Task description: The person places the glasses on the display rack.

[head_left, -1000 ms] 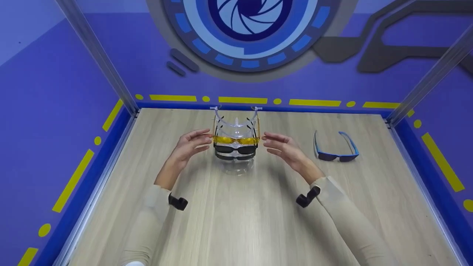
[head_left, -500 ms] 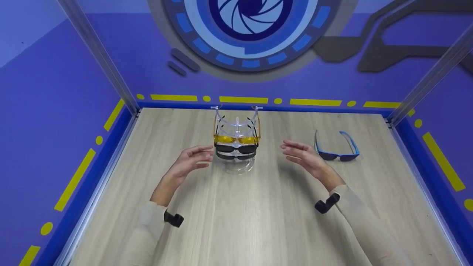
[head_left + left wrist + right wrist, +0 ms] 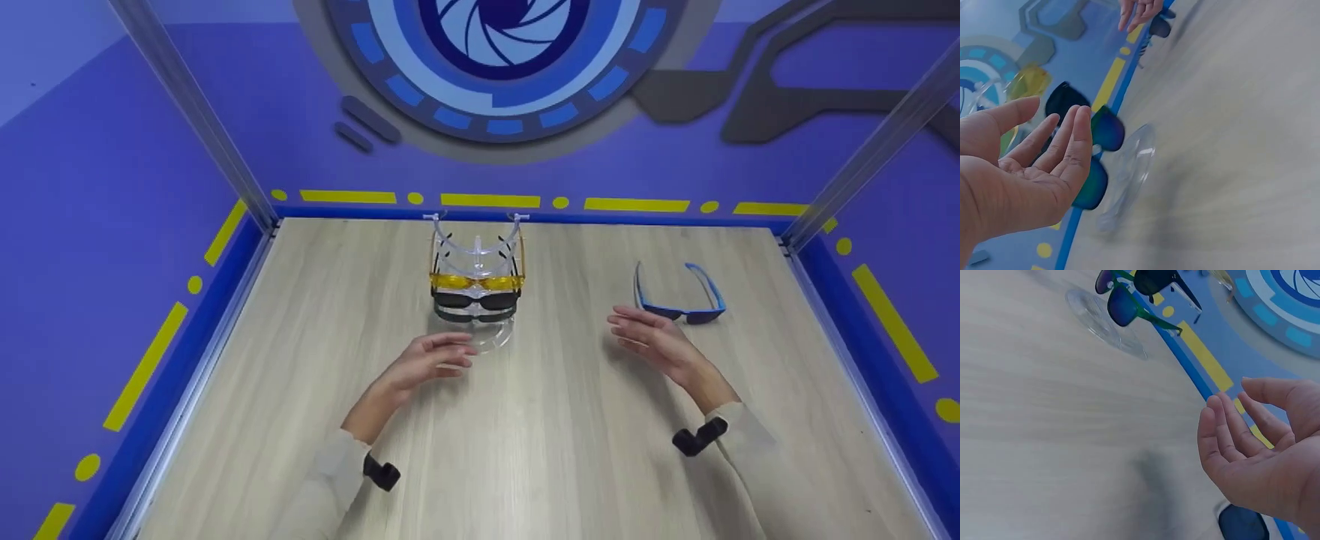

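Observation:
A clear plastic display stand (image 3: pixel 491 341) holds three pairs of glasses, one above another. Uppermost are yellow glasses (image 3: pixel 454 282), with black sunglasses (image 3: pixel 499 301) below them. The lowest pair of sunglasses (image 3: pixel 1122 306) shows a green frame and bluish lenses in the right wrist view. My left hand (image 3: pixel 426 365) hovers in front of the stand's base, fingers loosely extended and holding nothing. Off to the right, blue-framed sunglasses (image 3: pixel 703 316) lie on the table with temples spread. My right hand (image 3: pixel 664 346), also holding nothing, is just in front of them and covers part of their left lens.
The wooden tabletop (image 3: pixel 525 450) is bounded by a blue back wall (image 3: pixel 570 165) with yellow markings. Side panels with metal posts (image 3: pixel 202 112) rise at left and right. The stand is near the back edge.
Both hands have drawn away from the glasses on the stand. My right hand moved right and nearer, to the blue-framed sunglasses. My left hand came down toward the stand's base.

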Tool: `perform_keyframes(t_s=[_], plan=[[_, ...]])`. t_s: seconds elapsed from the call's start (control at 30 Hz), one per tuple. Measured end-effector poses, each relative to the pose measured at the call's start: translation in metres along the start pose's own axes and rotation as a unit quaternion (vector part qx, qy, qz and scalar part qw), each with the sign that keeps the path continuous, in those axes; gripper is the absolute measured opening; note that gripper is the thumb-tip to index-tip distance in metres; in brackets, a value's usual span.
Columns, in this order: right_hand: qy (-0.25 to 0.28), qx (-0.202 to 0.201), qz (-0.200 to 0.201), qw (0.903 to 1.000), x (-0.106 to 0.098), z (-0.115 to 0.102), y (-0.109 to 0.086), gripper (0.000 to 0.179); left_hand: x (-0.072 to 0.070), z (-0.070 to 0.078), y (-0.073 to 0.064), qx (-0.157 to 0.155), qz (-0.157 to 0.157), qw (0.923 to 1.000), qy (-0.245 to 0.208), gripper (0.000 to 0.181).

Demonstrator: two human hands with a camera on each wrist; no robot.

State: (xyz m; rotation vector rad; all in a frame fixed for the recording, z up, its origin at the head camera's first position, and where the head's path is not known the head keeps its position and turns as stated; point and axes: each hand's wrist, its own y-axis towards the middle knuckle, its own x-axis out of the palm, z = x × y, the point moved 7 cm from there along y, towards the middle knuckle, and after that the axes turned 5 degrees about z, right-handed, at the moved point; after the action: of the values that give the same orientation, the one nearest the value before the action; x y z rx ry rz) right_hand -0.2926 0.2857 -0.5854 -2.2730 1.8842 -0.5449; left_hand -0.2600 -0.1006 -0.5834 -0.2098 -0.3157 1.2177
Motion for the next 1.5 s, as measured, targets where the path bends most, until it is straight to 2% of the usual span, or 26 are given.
perform_keyframes(t_s=[0.2,0.3,0.47,0.57,0.9,1.17,1.27,1.5], plan=[[0.004,-0.005,0.020,0.9998,-0.028,0.010,-0.013,0.045,0.032,-0.013,0.014,-0.006,-0.037,0.9993,-0.006,0.047],[0.009,-0.003,0.027,0.9996,-0.044,0.016,-0.022,0.042,0.050,-0.018,0.024,-0.009,-0.059,0.9982,-0.005,0.047],[0.054,0.004,0.039,0.9978,-0.069,0.024,-0.040,0.039,0.077,-0.025,0.041,-0.018,-0.092,0.9955,-0.010,0.047],[0.080,0.000,0.036,0.9962,-0.080,0.027,-0.051,0.037,0.087,-0.028,0.048,-0.024,-0.100,0.9946,-0.018,0.048],[0.119,0.001,0.055,0.9914,-0.105,0.030,-0.070,0.029,0.119,-0.027,0.074,-0.033,-0.113,0.9923,-0.037,0.044],[0.112,0.015,0.075,0.9907,-0.118,0.030,-0.069,0.050,0.148,-0.024,0.101,-0.044,-0.116,0.9919,-0.030,0.044],[0.114,0.011,0.067,0.9912,-0.123,0.028,-0.068,0.044,0.158,-0.025,0.112,-0.056,-0.105,0.9924,-0.031,0.044],[0.163,0.002,0.052,0.9853,-0.138,0.018,-0.067,0.030,0.178,-0.027,0.133,-0.067,-0.095,0.9928,-0.030,0.043]])
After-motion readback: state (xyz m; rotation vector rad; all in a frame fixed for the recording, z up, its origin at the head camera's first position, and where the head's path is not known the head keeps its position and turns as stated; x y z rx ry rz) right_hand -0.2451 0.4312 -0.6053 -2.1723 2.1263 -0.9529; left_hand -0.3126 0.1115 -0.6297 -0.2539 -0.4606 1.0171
